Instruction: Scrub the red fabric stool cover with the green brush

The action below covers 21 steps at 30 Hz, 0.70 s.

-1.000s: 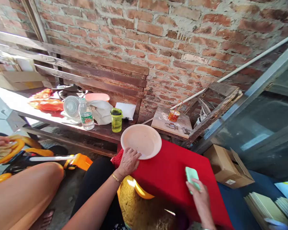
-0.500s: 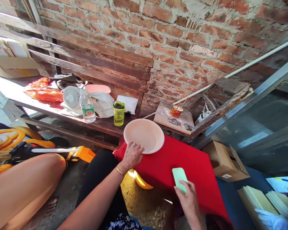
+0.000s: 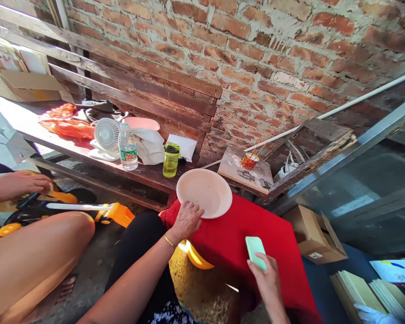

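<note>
A pale pink plastic basin (image 3: 204, 186) sits at the far left end of the red cloth (image 3: 236, 238). My left hand (image 3: 189, 217), with a gold bangle at the wrist, has its fingers curled over the near rim. The part below the rim is hidden. Lower right, over the cloth's front edge, my right hand (image 3: 267, 274) pinches a mint-green, phone-sized slab with rounded corners (image 3: 255, 249) between thumb and fingers. Its kind cannot be made out.
On the wooden bench (image 3: 145, 173) stand a water bottle (image 3: 128, 150), a green tumbler (image 3: 171, 161) and a small fan (image 3: 107, 135). A cardboard box (image 3: 319, 238) lies to the right. Another person's hand (image 3: 37, 182) is at left; a gloved hand (image 3: 371, 312) at lower right.
The view has shifted slightly. My two hands keep their holds on the basin and the mint-green slab. Another person's hand has come into sight at the left.
</note>
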Available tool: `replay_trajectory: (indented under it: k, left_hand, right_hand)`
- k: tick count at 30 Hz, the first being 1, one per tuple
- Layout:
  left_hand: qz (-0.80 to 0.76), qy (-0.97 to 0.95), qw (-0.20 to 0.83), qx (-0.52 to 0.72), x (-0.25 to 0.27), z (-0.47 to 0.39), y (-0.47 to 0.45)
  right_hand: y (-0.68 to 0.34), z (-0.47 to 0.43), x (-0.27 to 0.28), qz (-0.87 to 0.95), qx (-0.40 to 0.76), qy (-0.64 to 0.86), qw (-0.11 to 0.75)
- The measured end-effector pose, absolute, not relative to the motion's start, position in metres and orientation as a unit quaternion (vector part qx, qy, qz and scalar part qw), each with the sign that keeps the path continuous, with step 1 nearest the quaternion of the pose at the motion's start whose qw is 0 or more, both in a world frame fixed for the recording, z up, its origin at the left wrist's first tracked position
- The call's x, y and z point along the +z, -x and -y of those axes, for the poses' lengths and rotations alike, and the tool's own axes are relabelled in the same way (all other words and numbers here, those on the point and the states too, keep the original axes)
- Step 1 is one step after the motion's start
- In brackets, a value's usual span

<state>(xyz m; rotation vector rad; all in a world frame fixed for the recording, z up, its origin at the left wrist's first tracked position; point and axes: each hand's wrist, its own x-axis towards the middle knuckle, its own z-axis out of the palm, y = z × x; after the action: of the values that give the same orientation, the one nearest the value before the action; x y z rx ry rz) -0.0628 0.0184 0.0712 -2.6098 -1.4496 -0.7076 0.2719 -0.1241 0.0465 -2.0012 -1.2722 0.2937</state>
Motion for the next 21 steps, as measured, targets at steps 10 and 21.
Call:
replay_trajectory:
  k: [10,21]
  left_hand:
    - [0.462,0.853,0.045,-0.238,0.073,-0.017,0.065]
    - [0.460,0.853,0.051,-0.241,0.072,-0.018,0.066]
  right_hand:
    - [-0.208,0.074,0.038,0.610,0.173,0.696,0.339]
    - [-0.437,0.193,0.037,0.274,0.024,0.921,0.277]
